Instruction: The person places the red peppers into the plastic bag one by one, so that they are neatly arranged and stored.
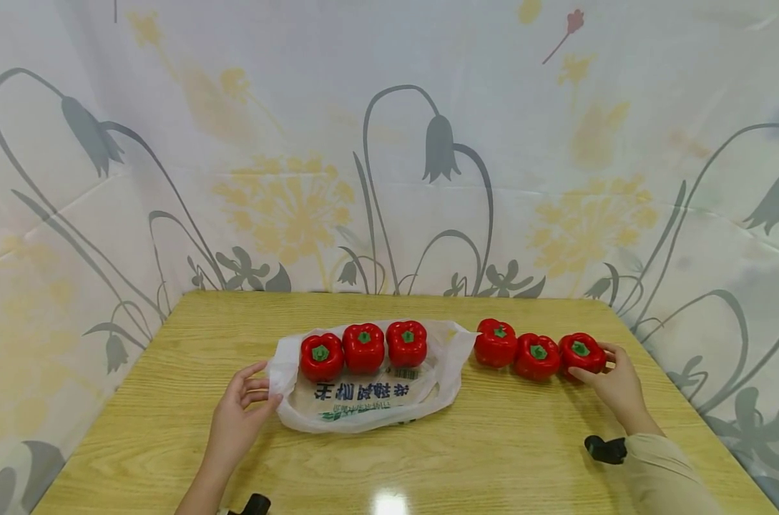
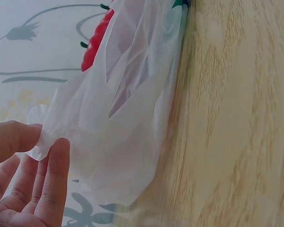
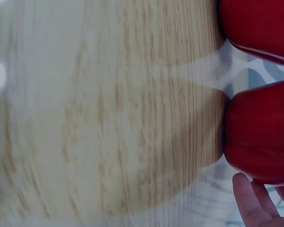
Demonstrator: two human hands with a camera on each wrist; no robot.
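My left hand (image 1: 236, 418) pinches the left edge of a white plastic bag (image 1: 452, 361) between thumb and fingers; the left wrist view shows the thin film bunched in that pinch. Three red bell peppers (image 1: 363, 349) with green stems stand in a row inside the open bag, toward its far side. To the right of the bag, three more red peppers (image 1: 537, 356) form a second row on the table. Around the rightmost bell pepper (image 1: 581, 350) my right hand (image 1: 624, 390) curls its thumb and fingers. In the right wrist view that pepper (image 3: 258, 135) sits on the wood.
A light wood-grain table (image 1: 505, 458) lies beneath everything, with a glare spot near its front edge. Behind it hangs a pale cloth (image 1: 389, 179) printed with grey and yellow flowers. Printed lettering shows on the bag's inner face.
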